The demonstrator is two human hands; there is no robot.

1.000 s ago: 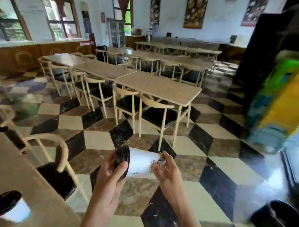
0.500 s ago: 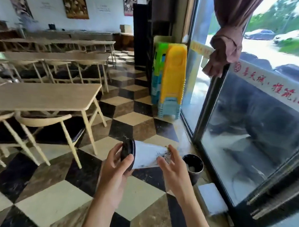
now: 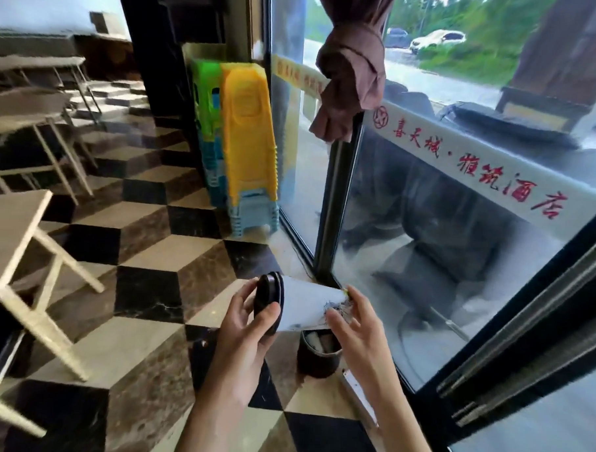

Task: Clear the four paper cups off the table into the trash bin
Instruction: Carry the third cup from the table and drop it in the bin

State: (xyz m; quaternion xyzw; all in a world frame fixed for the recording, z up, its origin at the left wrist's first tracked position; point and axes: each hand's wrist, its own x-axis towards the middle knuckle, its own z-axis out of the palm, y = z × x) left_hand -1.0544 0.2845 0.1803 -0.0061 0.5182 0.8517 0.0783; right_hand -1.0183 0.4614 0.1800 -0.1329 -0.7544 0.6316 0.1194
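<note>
A white paper cup (image 3: 305,306) with a black lid lies sideways between my two hands at chest height. My left hand (image 3: 247,329) grips the lid end, thumb across the lid. At the cup's base end, my right hand (image 3: 352,325) pinches it with its fingertips. The dark round trash bin (image 3: 318,358) stands on the floor just below and behind the cup, beside the glass door; something pale lies inside it. No other cups are in view.
A glass door with a dark frame (image 3: 335,207) fills the right side. Stacked yellow and green plastic stools (image 3: 245,145) stand by the wall ahead. A wooden table (image 3: 5,240) and chairs occupy the left. A flat white object (image 3: 359,394) lies on the floor beside the bin.
My view has swung right from the dining tables to the glass door. The bin has come closer, now directly under the cup. Both hands keep their hold on the cup.
</note>
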